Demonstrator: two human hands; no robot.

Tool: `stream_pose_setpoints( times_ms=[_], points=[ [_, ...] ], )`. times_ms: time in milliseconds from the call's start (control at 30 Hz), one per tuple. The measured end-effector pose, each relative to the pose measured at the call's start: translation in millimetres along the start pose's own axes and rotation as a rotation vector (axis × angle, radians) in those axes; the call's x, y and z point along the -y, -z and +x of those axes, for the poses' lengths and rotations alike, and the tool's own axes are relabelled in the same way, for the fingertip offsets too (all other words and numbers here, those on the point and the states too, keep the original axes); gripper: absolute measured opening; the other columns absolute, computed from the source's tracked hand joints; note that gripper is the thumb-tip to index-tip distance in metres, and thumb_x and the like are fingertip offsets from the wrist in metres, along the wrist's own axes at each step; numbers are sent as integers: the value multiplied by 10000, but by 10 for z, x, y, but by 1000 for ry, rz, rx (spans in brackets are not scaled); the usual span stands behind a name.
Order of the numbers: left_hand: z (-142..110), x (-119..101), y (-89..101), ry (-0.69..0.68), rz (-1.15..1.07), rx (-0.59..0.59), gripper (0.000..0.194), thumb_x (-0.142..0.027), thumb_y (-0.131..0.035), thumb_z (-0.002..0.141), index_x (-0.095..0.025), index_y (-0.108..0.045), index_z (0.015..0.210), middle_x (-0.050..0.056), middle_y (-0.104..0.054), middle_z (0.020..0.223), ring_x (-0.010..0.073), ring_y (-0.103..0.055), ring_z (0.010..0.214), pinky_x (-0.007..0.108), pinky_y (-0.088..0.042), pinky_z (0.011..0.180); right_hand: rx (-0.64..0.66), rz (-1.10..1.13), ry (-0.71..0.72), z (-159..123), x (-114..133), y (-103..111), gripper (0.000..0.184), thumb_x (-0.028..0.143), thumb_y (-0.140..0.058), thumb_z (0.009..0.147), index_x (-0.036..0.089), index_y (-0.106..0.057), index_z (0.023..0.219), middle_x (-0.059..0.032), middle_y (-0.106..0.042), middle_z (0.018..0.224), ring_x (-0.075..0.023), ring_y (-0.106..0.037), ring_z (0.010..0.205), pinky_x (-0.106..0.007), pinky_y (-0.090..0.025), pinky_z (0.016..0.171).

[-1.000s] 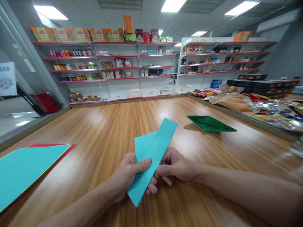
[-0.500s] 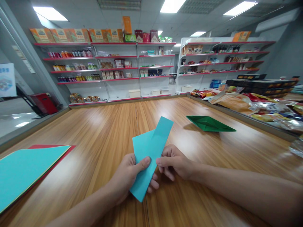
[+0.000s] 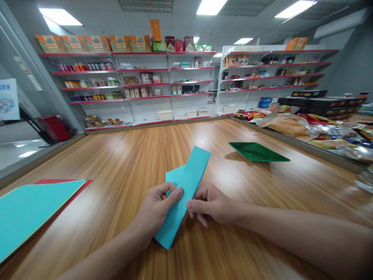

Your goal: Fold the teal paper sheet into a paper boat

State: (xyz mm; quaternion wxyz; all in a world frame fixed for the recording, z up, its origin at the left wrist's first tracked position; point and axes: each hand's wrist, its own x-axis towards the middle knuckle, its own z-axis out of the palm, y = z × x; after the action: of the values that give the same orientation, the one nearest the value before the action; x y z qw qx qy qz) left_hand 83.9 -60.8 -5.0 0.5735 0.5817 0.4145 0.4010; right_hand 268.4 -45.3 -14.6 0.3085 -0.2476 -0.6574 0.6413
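Note:
A folded teal sheet of paper point(image 3: 186, 182) lies slanted over the wooden table point(image 3: 122, 167), its long flap pointing up and to the right. My left hand point(image 3: 155, 212) pinches its left side, thumb on top and fingers underneath. My right hand point(image 3: 211, 204) grips its right edge with thumb and forefinger closed on the paper. Both hands meet just above the table near its front middle.
A green folded paper boat point(image 3: 258, 152) rests to the right, farther back. A stack of coloured sheets point(image 3: 32, 210), teal on top and red beneath, sits at the left. Snack packets point(image 3: 303, 126) pile along the right edge. Stocked shelves point(image 3: 163, 83) line the back wall.
The teal paper has dropped slightly toward the table and its left flap now shows less. Both hands shifted a little along it, keeping their grip.

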Motion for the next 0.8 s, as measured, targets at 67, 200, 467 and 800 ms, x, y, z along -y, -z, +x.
stream_pose_setpoints(
  times_ms=[67, 200, 467, 800],
  points=[
    [-12, -14, 4, -8, -28, 24, 368, -495, -601, 839, -162, -530, 701, 14, -616, 589, 155, -574, 529, 227, -415, 492, 12, -50, 28, -3, -2, -8, 385, 448, -599, 825, 94, -625, 679, 16, -538, 481, -55, -471, 369, -145, -312, 343],
    [-17, -20, 7, -56, 0, 5, 348, -462, -584, 864, -159, -541, 698, 21, -631, 597, 160, -590, 535, 238, -439, 509, 10, -83, 31, -4, -1, -20, 391, 461, -596, 831, 89, -648, 722, -12, -579, 574, -54, -489, 408, -145, -348, 364],
    [-37, -64, -48, -30, -45, 63, 328, -453, -595, 853, -169, -506, 713, 29, -641, 579, 180, -622, 528, 249, -477, 494, 23, 83, -16, -37, -2, -23, 412, 451, -592, 809, 85, -627, 622, -63, -645, 631, -52, -502, 372, -143, -303, 323],
    [-80, -106, -71, -3, -89, 87, 362, -473, -626, 824, -165, -475, 707, 56, -666, 559, 145, -612, 471, 191, -453, 445, 21, 125, 18, -23, -24, -17, 375, 405, -620, 763, 102, -583, 546, -69, -661, 578, -63, -481, 328, -155, -300, 296]
  ],
)
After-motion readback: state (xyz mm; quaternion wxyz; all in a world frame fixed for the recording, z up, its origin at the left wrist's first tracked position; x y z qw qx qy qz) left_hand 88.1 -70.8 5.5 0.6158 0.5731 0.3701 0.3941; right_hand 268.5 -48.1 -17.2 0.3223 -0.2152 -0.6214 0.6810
